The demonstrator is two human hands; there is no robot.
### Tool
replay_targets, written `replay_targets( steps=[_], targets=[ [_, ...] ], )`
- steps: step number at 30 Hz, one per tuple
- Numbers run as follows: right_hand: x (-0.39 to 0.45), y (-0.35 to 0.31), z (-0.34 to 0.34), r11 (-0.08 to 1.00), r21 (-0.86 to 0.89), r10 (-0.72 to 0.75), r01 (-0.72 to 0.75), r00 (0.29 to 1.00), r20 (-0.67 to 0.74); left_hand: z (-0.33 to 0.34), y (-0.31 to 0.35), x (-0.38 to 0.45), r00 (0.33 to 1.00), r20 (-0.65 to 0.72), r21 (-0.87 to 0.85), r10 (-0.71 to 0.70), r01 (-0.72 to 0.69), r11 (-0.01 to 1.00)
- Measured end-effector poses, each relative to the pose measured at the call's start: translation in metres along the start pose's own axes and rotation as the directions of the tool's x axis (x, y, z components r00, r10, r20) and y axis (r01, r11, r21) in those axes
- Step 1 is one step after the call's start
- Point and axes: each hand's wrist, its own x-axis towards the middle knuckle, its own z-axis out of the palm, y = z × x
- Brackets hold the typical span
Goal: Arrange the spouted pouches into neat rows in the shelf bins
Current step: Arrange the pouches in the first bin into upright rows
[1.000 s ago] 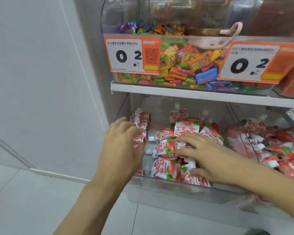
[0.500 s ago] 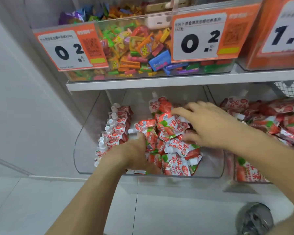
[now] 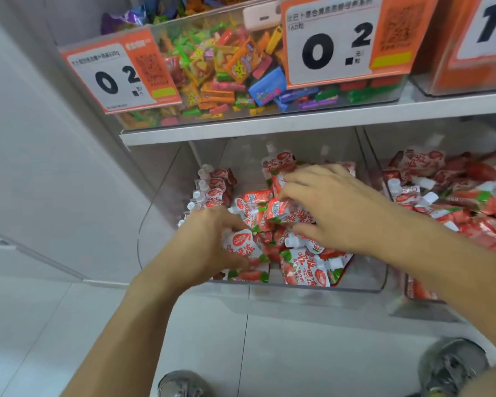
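Note:
A clear shelf bin (image 3: 155, 224) on the lower shelf holds red-and-white spouted pouches. Along its left wall a row of pouches (image 3: 212, 187) stands upright with white caps up. A loose heap of pouches (image 3: 307, 267) fills the middle and front. My left hand (image 3: 204, 245) grips one pouch (image 3: 241, 245) at the front left of the heap. My right hand (image 3: 332, 207) lies over the heap's top, its fingers curled round a pouch (image 3: 287, 210). A second bin (image 3: 381, 167) to the right is full of jumbled pouches.
The shelf above (image 3: 269, 124) carries a clear bin of mixed coloured sweets (image 3: 226, 70) with orange price cards (image 3: 118, 73). A white wall stands at the left, pale floor tiles lie below. Two grey shoes (image 3: 453, 365) show at the bottom.
The view has dropped and come closer to the bin. My left hand left the upright row and took a pouch at the front. My right hand shifted back over the heap.

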Motion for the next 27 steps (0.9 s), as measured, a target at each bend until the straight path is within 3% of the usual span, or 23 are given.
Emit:
replay_targets(
  steps=[4,8,11,14,17,19,22,25,27],
  targets=[
    [0.004,-0.011,0.007,0.996,0.073,-0.044,0.043,0.999,0.022,0.003,-0.009,-0.002,0.989,0.146,-0.080,0.010,0.002,0.997],
    [0.005,-0.015,0.011,0.995,0.087,-0.041,0.040,0.999,0.009,0.001,-0.015,0.000,0.989,0.141,-0.131,0.049,-0.030,0.991],
    [0.006,-0.014,0.011,0.994,0.102,0.049,-0.047,0.999,-0.017,-0.003,-0.019,-0.003,0.996,0.082,-0.210,0.025,-0.007,0.978],
    [0.008,-0.011,0.009,0.979,0.188,0.112,-0.083,0.983,-0.145,-0.004,-0.027,-0.002,0.999,-0.038,-0.273,0.025,-0.034,0.961],
    [0.013,-0.005,0.005,0.961,0.269,0.130,-0.059,0.958,-0.255,0.000,-0.033,0.002,0.995,0.055,-0.286,0.080,-0.062,0.956],
    [0.013,0.000,0.007,0.973,0.225,0.097,-0.054,0.978,-0.184,0.004,-0.037,0.005,0.992,0.110,-0.253,0.068,-0.038,0.967],
    [0.011,0.000,0.013,0.995,0.062,0.085,-0.080,0.993,-0.083,0.006,-0.040,0.008,0.998,0.057,-0.211,0.041,-0.028,0.977],
    [0.009,-0.008,0.012,0.993,0.118,-0.005,0.015,0.996,-0.090,0.003,-0.040,0.007,0.999,0.013,-0.219,0.031,-0.027,0.975],
    [0.008,-0.012,0.013,0.993,0.101,-0.061,0.056,0.997,0.046,0.000,-0.040,0.005,0.999,-0.048,-0.207,0.011,-0.021,0.978]
  ],
)
